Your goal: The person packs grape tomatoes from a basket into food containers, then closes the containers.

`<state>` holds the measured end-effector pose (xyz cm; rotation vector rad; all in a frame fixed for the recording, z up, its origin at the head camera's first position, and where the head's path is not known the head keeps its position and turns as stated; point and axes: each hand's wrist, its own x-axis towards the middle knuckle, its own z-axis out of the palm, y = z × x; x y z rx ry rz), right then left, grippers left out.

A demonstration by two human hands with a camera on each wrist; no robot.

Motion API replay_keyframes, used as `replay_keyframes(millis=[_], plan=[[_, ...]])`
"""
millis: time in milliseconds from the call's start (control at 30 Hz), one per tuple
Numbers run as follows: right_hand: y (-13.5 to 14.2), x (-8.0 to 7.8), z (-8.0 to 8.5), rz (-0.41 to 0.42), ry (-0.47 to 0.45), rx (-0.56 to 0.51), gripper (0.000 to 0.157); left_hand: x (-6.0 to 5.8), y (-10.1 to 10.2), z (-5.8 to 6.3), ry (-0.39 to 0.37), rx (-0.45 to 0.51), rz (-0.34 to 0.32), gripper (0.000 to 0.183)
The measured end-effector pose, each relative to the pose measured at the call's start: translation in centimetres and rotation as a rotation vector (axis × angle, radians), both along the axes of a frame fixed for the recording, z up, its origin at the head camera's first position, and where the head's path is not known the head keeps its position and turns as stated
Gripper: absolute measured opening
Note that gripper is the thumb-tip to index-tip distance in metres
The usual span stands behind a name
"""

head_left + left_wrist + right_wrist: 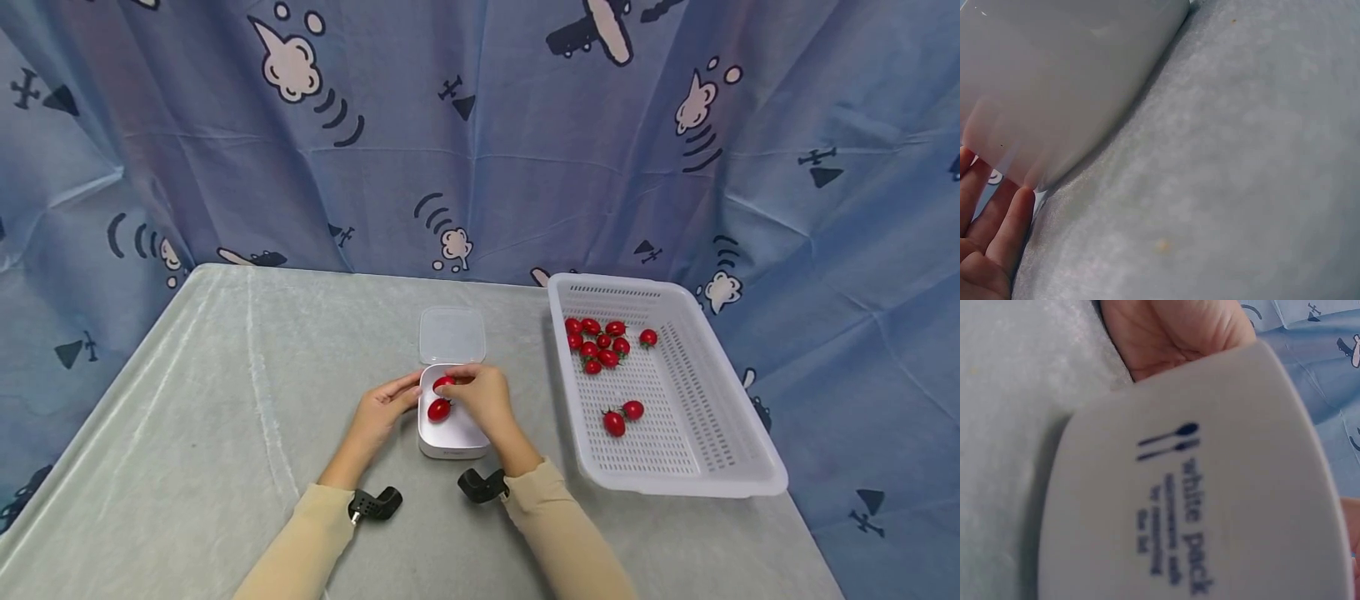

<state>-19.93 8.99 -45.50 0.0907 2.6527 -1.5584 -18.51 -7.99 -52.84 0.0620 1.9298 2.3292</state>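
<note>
A small white food container (459, 437) with rounded corners stands uncovered on the table. Inside it lies a red cherry tomato (439, 410). Just behind that one, a second cherry tomato (442, 383) is pinched between the thumb and fingers of my right hand (489, 402), low over the container's far end. My left hand (381, 410) touches the container's left side, its fairly straight fingers (1013, 228) against the wall in the left wrist view. Printed dark lettering shows on the container's front wall (1241, 462) in the right wrist view, which hides the right fingertips.
A clear lid (452, 335) lies flat right behind the container. At the right stands a large white slotted basket (675, 450), with several cherry tomatoes (607, 358) grouped at its far left and a pair (614, 423) nearer. A patterned blue curtain (405, 100) hangs behind the table.
</note>
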Motion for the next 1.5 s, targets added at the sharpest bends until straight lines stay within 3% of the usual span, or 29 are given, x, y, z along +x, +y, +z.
replay_keyframes(millis=[267,567,1133,1333,1500], plan=[[-0.6,-0.1,-0.1,-0.004,-0.037,-0.009,0.027,0.0,0.0,-0.1,-0.005,0.014,0.004,0.041],[-1.0,-0.4,-0.9,0.013,-0.059,0.08,0.027,0.0,0.0,0.0,-0.004,0.013,0.006,0.041],[-1.0,-0.7,-1.6,0.032,-0.053,0.055,0.028,-0.1,-0.1,0.0,-0.016,-0.011,0.005,0.041],[-0.6,-0.1,-0.7,0.031,-0.04,0.108,0.03,-0.1,0.0,0.0,-0.022,-0.018,0.009,0.041],[0.4,0.6,1.3,0.034,0.007,0.108,0.033,-0.1,0.0,-0.2,-0.028,-0.021,0.014,0.041]])
